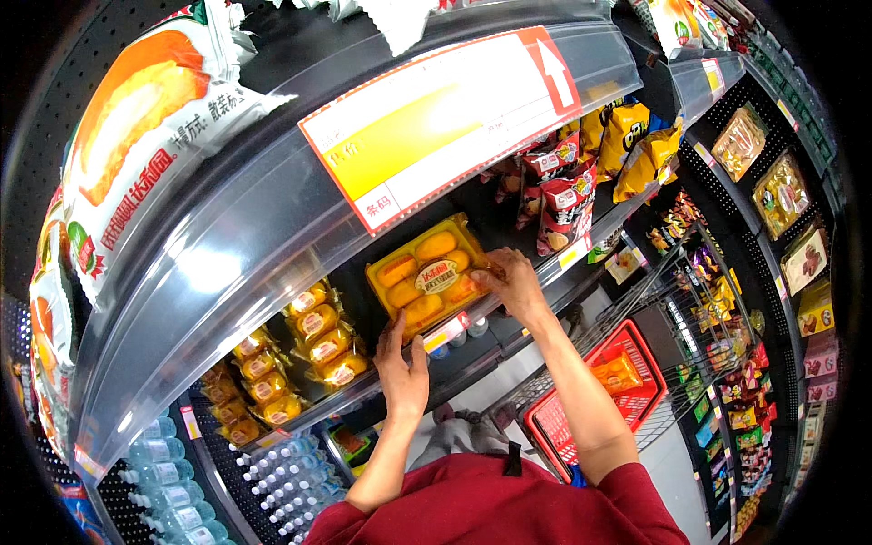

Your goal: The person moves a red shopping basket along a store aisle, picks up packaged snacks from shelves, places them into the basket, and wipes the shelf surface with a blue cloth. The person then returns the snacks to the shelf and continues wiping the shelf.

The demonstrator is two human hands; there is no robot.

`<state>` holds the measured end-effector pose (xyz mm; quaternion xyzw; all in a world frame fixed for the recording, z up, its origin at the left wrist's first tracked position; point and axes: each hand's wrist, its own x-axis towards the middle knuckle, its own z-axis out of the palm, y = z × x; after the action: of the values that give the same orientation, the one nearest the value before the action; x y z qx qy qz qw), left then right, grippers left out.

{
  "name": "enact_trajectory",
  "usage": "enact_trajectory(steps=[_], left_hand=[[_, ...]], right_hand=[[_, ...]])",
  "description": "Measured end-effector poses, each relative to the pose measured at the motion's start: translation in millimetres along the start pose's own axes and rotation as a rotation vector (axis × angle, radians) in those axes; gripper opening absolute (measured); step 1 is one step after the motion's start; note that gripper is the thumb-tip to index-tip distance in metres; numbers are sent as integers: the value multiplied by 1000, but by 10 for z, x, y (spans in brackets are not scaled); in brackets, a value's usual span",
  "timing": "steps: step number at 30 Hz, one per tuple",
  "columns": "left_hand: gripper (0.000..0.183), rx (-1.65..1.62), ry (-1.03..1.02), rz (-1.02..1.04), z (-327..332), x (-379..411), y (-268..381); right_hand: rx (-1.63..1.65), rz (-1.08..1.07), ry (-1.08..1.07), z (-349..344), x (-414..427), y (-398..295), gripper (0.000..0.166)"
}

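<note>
A yellow plastic-wrapped tray of small cakes (pixel 429 276) lies tilted on the dark shelf before me, with a printed oval label in its middle. My right hand (pixel 512 283) grips its right end, the thumb on top and the other fingers partly hidden. At the near left corner, my left hand (pixel 402 375) has its fingers apart, the fingertips at the package's edge. Left of that hand stand rows of wrapped small cakes (pixel 327 334) on the same shelf. Red snack bags (pixel 567 204) stand beyond my right hand.
Above the package juts a shelf edge with a large price sign (pixel 443 122). A wire shopping cart (pixel 664 402) at my right holds a red basket (pixel 538 415) with an orange packet (pixel 618 372) in it. Bottled water (pixel 289 484) fills a lower shelf.
</note>
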<state>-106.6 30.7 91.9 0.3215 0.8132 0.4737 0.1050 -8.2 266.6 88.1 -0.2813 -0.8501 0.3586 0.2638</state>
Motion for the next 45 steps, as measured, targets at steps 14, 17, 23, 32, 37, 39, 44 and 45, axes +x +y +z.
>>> enact_trajectory(steps=[14,17,23,32,37,39,44,45], left_hand=[[57,157,-73,55,-20,-37,67],[60,158,-83,77,-5,-45,71],[64,256,-92,101,-13,-111,210],[54,352,-151,474,253,-426,683],[50,229,-502,514,780,-786,661],[51,219,-674,525,1046,-933,491],[60,360,-1100,620,1701,-1299,9],[63,425,-1171,659,1813,-1376,-87]], right_hand=[[34,41,-18,-26,-2,-40,46],[11,-6,17,-13,-29,18,45],[112,38,45,-83,-104,-75,46],[108,-65,287,-454,-766,-51,40],[202,287,361,-560,-1794,389,24],[218,463,373,-553,-2280,723,23],[143,864,504,-385,-3520,1751,31],[34,866,515,-395,-3691,1943,33]])
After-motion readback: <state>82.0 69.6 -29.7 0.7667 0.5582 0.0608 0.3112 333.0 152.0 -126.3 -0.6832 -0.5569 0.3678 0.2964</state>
